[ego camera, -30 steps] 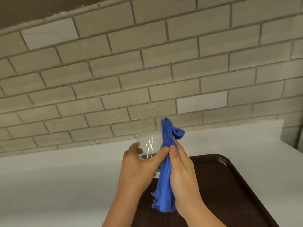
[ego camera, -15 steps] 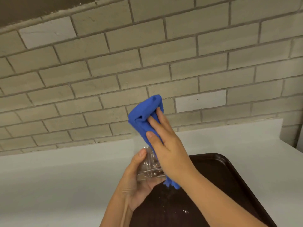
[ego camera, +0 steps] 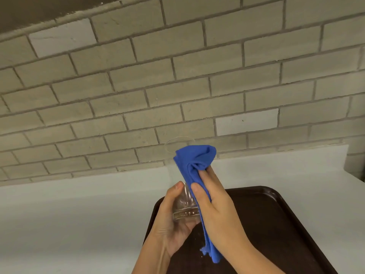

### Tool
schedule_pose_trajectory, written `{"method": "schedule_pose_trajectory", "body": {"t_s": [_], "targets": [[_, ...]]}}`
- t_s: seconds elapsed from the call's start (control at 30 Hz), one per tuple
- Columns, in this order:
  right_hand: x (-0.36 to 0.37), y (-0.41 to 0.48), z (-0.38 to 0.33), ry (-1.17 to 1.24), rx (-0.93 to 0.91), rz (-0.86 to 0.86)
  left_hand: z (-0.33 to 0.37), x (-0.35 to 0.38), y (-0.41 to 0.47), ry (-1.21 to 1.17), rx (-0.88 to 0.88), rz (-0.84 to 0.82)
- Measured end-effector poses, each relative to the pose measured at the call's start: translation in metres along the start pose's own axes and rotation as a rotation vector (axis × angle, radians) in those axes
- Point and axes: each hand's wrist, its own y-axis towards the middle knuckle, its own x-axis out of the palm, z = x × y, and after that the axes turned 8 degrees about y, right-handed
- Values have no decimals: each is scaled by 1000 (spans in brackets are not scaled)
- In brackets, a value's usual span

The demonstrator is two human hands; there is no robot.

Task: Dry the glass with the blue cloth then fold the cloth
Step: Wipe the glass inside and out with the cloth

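Observation:
A clear drinking glass (ego camera: pixel 182 206) is held upright above the tray, its rim faintly visible against the wall. My left hand (ego camera: pixel 169 220) cups its base from below, thumb up its left side. My right hand (ego camera: pixel 215 206) presses the blue cloth (ego camera: pixel 194 165) against the glass's right side. The cloth bunches near the rim and a tail of it hangs down past my right wrist. Much of the glass's right wall is hidden by cloth and fingers.
A dark brown tray (ego camera: pixel 276 224) lies on the white counter (ego camera: pixel 69 224) under my hands, with a few water specks on it. A grey brick wall (ego camera: pixel 138 86) rises behind a low white backsplash. The counter's corner shows at the far right.
My right hand and the cloth have slid from over the top of the glass down onto its right side. The rim shows again. My left hand still holds the base.

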Motion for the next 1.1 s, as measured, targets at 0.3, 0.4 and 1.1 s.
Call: {"method": "schedule_pose_trajectory", "body": {"t_s": [0.3,0.4,1.1], "targets": [[-3,43,-14,-174,-44,-99,4,1,2,-147,48,-131],[-10,54,-11,98,180,-16,3,0,3,-145,49,-140],[-24,21,0,325,178,248,5,40,4,846,33,389]]}}
